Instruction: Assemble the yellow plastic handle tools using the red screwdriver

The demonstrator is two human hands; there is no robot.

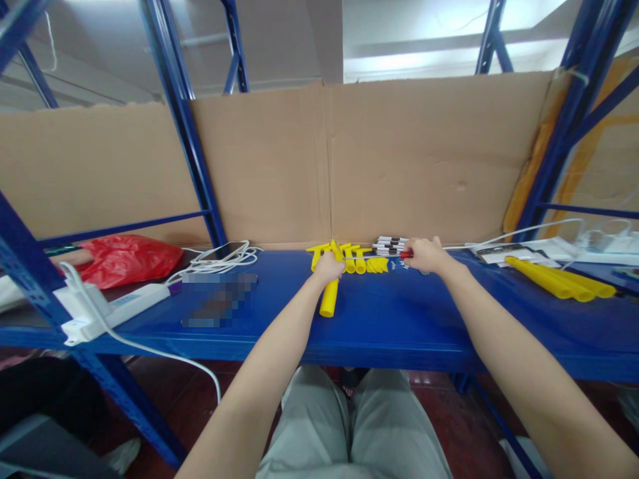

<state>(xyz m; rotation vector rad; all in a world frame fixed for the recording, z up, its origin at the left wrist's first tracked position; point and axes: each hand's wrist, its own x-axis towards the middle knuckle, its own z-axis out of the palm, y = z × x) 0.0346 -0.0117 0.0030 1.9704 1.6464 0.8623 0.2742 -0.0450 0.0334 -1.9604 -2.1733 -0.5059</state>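
My left hand [329, 267] is closed around a yellow T-shaped piece [328, 301], whose wide tube end points toward me. My right hand [424, 255] grips a screwdriver by its red handle [407, 254]. The thin metal shaft runs left from the handle to the yellow piece by my left hand. Behind and beside my left hand lie several more yellow T-shaped pieces [360, 265] and small yellow flat parts [378, 265]. A stack of black-and-white items [391, 245] sits just left of my right hand.
The blue shelf [399, 326] has a cardboard wall [424, 159] behind it. Yellow cones [554, 281] lie at the right. At the left are a power strip [137, 301], coiled white cable [224, 258] and a red bag [132, 258], with another person's hand [74, 257] beside it.
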